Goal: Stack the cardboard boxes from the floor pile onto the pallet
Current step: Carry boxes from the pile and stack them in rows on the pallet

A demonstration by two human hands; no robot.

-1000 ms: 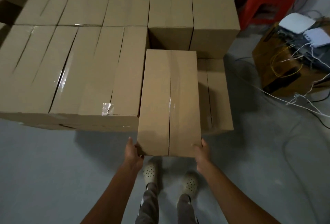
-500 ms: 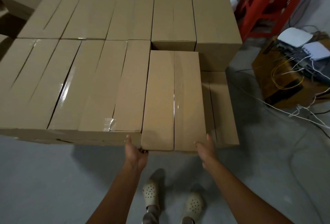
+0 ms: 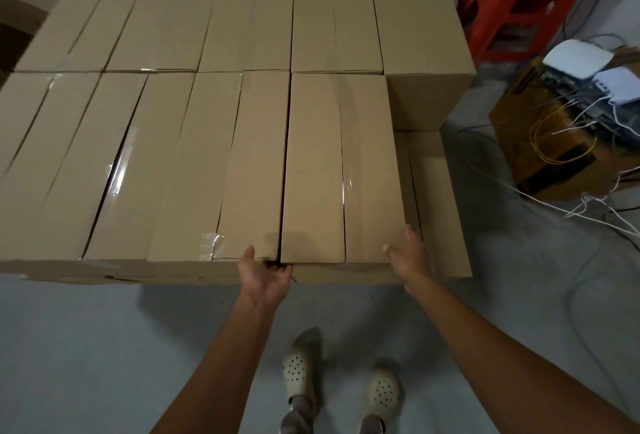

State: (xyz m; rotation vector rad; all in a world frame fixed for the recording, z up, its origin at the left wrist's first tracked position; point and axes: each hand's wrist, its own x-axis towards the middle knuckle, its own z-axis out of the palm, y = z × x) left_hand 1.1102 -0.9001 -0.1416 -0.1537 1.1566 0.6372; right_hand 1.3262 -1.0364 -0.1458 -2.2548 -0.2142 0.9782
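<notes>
Where my left hand meets the box, its fingers curl under the near left corner, tips hidden, thumb up on the neighbouring box. Right hand: fingers straight, spread, flat against the box's near right corner. Box: rightmost of four in the near top row; leftmost box cut off. One lower box right of it. Stack's support: hidden.

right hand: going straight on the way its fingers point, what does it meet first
Probably the top box, at its near right corner, where the right hand sits. Depth is unclear: its fingers might instead slide past above the lower box.
</notes>
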